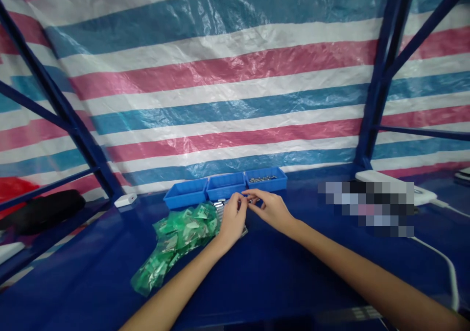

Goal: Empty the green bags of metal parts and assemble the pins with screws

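My left hand (233, 217) and my right hand (272, 210) meet in front of the blue bins, fingertips almost touching. Both are closed in a pinch around something small, partly metallic-looking, too tiny and covered to name. Just behind and left of my left hand lie some silvery metal pieces (219, 205), partly hidden by it. Beside that hand spreads a heap of green plastic bags (187, 230) with pale contents inside. The right blue bin (276, 183) holds many small metal parts (261, 178).
The left blue bin (186, 200) and middle blue bin (225, 192) stand in a row with the right one on the blue table (286, 282). A white adapter (125, 200) sits at the back left. On the right are a white device (426, 194), a cable (446, 267) and a blurred patch.
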`<state>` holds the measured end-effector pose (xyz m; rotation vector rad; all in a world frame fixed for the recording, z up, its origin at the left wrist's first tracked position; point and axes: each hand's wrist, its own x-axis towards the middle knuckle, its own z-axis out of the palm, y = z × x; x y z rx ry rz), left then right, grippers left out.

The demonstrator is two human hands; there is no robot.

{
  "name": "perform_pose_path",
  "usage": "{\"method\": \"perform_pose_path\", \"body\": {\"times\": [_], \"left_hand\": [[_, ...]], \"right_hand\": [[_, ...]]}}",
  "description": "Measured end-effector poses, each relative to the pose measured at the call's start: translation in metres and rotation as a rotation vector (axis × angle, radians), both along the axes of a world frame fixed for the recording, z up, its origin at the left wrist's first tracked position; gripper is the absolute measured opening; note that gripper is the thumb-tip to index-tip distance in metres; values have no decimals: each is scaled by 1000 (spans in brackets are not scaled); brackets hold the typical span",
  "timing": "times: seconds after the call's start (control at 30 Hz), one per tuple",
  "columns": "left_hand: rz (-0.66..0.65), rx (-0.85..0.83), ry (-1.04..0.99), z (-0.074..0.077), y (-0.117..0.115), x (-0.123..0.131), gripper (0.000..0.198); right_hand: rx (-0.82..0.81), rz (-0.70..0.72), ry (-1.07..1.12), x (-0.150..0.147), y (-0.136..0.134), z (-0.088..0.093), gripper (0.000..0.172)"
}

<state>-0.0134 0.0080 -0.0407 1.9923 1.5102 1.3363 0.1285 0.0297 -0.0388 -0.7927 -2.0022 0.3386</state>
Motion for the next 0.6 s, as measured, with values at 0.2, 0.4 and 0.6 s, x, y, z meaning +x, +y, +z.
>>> {"method": "perform_pose_path", "body": {"times": [0.2, 0.4, 0.6], "left_hand": [[-5, -10, 46, -2, 4, -2, 28], [6, -17, 225, -3, 4, -1, 30], [-40, 129, 539, 12, -13, 8, 26]], "right_hand": [[2, 24, 49, 0, 2, -1, 28], [-42, 19, 89, 5, 9, -2, 28], [-82, -89, 158, 19, 34, -15, 23]]}}
